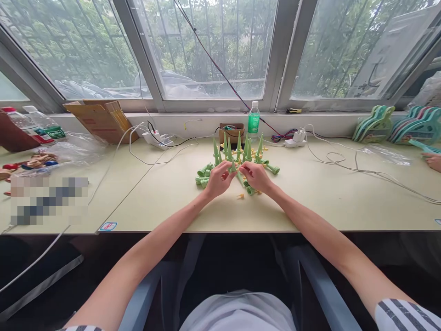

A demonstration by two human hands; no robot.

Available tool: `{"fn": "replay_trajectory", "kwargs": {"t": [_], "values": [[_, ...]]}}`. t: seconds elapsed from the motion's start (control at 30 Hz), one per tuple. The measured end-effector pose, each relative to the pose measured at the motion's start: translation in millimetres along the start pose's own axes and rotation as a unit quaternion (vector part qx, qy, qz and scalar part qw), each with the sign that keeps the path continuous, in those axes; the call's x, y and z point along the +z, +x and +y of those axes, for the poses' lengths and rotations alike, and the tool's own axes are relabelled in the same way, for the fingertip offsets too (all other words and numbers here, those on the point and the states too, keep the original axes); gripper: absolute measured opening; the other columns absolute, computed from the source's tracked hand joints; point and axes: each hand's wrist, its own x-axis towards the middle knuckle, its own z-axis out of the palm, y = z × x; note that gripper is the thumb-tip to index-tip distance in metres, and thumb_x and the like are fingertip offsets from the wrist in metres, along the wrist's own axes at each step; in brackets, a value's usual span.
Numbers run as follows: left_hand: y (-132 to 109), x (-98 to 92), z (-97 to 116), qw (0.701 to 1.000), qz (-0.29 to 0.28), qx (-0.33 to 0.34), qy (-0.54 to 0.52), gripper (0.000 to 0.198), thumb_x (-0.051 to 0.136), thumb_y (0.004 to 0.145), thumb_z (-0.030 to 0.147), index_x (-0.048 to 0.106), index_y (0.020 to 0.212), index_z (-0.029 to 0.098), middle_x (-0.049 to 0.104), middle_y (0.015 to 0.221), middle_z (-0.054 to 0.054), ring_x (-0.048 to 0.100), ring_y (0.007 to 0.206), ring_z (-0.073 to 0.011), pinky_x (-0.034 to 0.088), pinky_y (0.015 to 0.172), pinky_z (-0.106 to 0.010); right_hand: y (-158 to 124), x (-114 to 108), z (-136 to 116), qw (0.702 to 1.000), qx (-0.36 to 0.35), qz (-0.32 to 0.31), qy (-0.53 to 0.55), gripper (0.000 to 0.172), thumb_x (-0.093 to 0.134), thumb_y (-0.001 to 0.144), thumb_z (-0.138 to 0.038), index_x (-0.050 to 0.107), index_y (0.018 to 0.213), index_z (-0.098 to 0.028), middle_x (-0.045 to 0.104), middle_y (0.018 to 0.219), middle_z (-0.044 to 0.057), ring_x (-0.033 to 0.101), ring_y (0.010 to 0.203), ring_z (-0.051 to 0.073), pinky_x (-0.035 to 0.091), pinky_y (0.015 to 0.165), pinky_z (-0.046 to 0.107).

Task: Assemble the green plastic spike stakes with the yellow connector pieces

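My left hand (220, 178) and my right hand (254, 176) meet over the middle of the pale table (165, 202), fingers pinched together on a green cone-shaped spike (234, 167) between them. Right behind the hands several green spikes (238, 146) stand upright, and more green spikes (204, 175) lie flat to the left. Small yellow parts (240, 196) lie scattered among them, one just in front of my hands. What my fingertips pinch besides the spike is too small to make out.
A small brown box (231, 132) and a green-labelled bottle (254, 118) stand at the back by the window. Power strips (156, 138) and white cables (344, 161) cross the table. A cardboard box (99, 118) leans at the left. Another person's hand (433, 161) shows at the right edge.
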Motion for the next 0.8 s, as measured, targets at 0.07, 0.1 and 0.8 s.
{"fn": "replay_trajectory", "kwargs": {"t": [0.07,0.1,0.8], "values": [[-0.8,0.1,-0.8,1.000,0.003,0.009,0.010,0.016,0.056,0.090,0.032,0.061,0.095,0.018,0.061,0.099,-0.007,0.043,0.047,-0.0021,0.040,0.042,-0.017,-0.3,0.9,0.3,1.000,0.001,-0.002,-0.001,0.033,0.041,0.095,-0.042,0.051,0.074,-0.019,0.051,0.064,-0.001,0.040,0.056,0.012,0.034,0.057,0.025],[-1.4,0.1,-1.2,1.000,0.001,0.010,0.014,0.016,0.056,0.090,0.032,0.061,0.095,0.018,0.061,0.098,-0.007,0.044,0.048,-0.0025,0.040,0.042,-0.017,-0.3,1.3,0.2,1.000,0.003,-0.003,-0.002,0.033,0.041,0.095,-0.041,0.051,0.074,-0.019,0.050,0.063,-0.001,0.040,0.056,0.012,0.034,0.057,0.025],[-6.9,-5.5,1.2,0.998,0.004,0.039,0.040,0.012,0.056,0.091,0.029,0.060,0.091,0.018,0.062,0.101,-0.007,0.044,0.050,-0.0031,0.044,0.047,-0.018,-2.5,3.0,-6.3,1.000,0.002,-0.003,0.003,0.025,0.043,0.095,-0.032,0.055,0.077,-0.018,0.055,0.065,0.000,0.046,0.059,0.013,0.035,0.059,0.024]]}}
